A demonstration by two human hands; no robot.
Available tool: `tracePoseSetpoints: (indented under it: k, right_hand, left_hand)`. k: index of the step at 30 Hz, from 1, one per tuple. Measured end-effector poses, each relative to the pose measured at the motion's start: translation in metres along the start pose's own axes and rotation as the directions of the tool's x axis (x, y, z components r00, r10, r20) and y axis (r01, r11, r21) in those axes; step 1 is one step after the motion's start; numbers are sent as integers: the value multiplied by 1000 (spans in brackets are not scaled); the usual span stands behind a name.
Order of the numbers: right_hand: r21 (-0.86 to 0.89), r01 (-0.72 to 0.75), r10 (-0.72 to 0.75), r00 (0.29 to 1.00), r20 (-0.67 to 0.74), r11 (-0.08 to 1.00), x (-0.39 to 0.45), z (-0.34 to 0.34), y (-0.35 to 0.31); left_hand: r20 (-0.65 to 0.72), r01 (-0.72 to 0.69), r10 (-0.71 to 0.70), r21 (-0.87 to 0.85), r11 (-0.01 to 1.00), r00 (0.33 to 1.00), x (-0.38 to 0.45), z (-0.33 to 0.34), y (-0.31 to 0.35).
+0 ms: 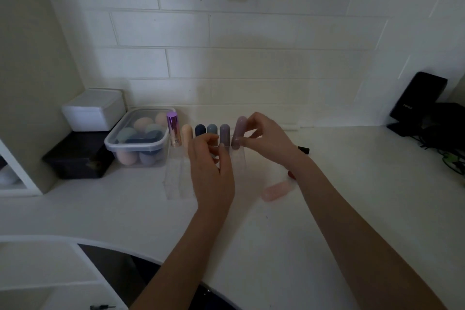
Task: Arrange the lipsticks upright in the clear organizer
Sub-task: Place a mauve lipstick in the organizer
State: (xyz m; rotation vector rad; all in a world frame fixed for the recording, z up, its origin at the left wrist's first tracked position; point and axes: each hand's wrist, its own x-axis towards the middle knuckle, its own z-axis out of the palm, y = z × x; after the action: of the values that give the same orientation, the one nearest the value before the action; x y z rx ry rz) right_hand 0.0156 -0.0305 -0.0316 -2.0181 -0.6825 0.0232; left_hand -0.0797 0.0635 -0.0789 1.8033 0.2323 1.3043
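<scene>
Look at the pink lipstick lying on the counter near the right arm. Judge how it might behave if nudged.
The pink lipstick lies on its side and looks rounded, so it would probably roll. Its glossy casing suggests it may be slippery to pinch. It looks small and stiff, so likely light.

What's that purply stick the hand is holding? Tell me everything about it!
The mauve lipstick is a smooth, rounded capsule, dusty purple-pink, matte-looking like plastic, with its cap on. It stands nearly upright, leaning a little, at the right end of the row in the clear organizer, next to a greyer one. The right hand pinches it between thumb and fingers near the top and the middle. Its lower end sits behind the organizer's clear wall, so I cannot tell whether it is fully seated.
</scene>
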Motion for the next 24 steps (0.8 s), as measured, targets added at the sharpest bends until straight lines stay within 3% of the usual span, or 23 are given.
tracePoseSetpoints:
  k: [3, 9, 13, 14, 16, 18, 20, 22, 24]
  right_hand:
    - [-107, -11, 17, 999, 50, 994, 0, 5, 7]
    - [30, 53, -54, 998, 43, 998, -1, -3, 0]
    - [4, 94, -94, 995, 43, 996, 1, -4, -2]
    - [-5, 92, -92, 994, 57, 996, 1, -5, -2]
    - [-32, 97, -94, 993, 68, 995, 2, -11, -2]
    - [-71, 87, -86, 996, 23, 994, 3, -21, 2]
    - [-115, 19, -22, 999, -25, 993, 4, -33, 11]
    - [-194, -83, 83, 997, -11, 978, 3, -46, 21]
    - [-300, -153, 171, 985, 34, 942, 0, -60, 27]
  left_hand:
    - [3, 5, -5, 7, 1000, 1000, 0, 0, 0]
    - [26, 24, -25, 28, 999, 999, -1, 1, 0]
    - [44, 16, -18, 49, 999, 999, -2, 2, -2]
    - [58, -15, 12, 60, 998, 998, -2, 1, -1]
    - [157, -205, 189, 94, 974, 969, -4, -1, 2]
    - [347, -452, 409, 50, 891, 844, -11, 0, 9]
    - [532, -594, 522, -42, 803, 667, -21, 3, 19]
    - [692, -656, 512, -73, 752, 510, -33, 9, 26]
    - [796, -676, 439, -51, 735, 417, -40, 14, 26]
